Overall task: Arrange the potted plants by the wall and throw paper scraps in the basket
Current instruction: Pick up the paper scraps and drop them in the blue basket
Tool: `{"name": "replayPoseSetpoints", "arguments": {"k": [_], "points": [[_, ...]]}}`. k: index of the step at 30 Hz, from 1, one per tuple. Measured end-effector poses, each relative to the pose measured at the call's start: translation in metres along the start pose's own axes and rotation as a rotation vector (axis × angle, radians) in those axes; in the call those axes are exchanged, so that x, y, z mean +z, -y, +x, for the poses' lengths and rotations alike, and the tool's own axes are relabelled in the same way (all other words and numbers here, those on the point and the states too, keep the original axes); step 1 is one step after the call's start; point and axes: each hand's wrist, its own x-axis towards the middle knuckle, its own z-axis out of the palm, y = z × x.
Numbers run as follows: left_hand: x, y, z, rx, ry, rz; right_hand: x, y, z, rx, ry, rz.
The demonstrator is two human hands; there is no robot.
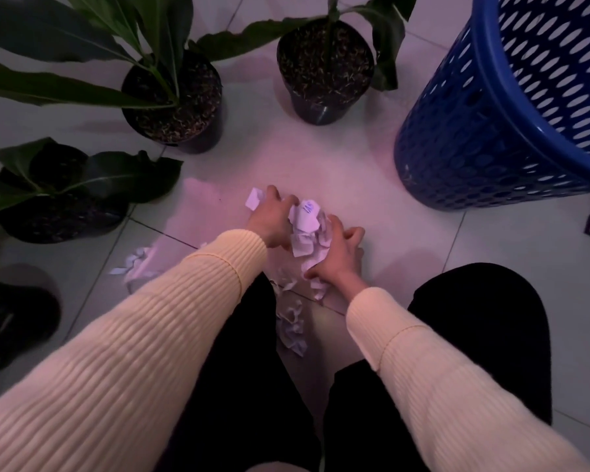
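1. Left hand point(272, 222) and right hand point(338, 251) press together around a bunch of paper scraps point(305, 229), both grasping it, on the tiled floor point(355, 172).
2. The bunch sits near the blue perforated basket point(491, 131), to its lower left.
3. Loose scraps point(292, 327) lie farther from the basket, between the knees.
4. Three potted plants point(176, 100) stand left of the basket.

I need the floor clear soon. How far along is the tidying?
Done: nothing clearly; the potted plants stand loosely grouped. In hand: the left hand and right hand gather paper scraps. Left: loose scraps on the floor; the blue basket waits nearby.
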Motion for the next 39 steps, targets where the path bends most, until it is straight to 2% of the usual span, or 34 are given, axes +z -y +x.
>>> {"name": "replayPoseSetpoints", "arguments": {"k": [5,10,14,18,24,29,34,39], "points": [[0.019,-0.011,-0.014,0.015,0.049,-0.058,0.007,-0.004,0.002,-0.055,-0.098,0.054],[0.026,-0.027,-0.027,0.0,0.11,-0.173,0.002,-0.004,0.005,-0.087,-0.07,0.116],[0.017,-0.037,-0.034,0.031,0.05,-0.206,-0.007,0.006,0.0,-0.017,-0.075,0.201],[-0.008,-0.046,-0.04,0.051,0.018,-0.17,-0.03,0.017,-0.005,-0.022,-0.084,0.306],[-0.068,-0.078,-0.051,0.146,-0.136,-0.177,-0.089,0.049,-0.011,-0.085,-0.168,0.413],[-0.129,-0.117,-0.069,0.251,-0.349,-0.217,-0.153,0.081,-0.024,-0.236,-0.248,0.526],[-0.181,-0.165,-0.087,0.356,-0.488,-0.164,-0.224,0.107,-0.052,-0.353,-0.381,0.656],[-0.219,-0.218,-0.106,0.488,-0.556,-0.086,-0.284,0.109,-0.071,-0.41,-0.479,0.718]]}}
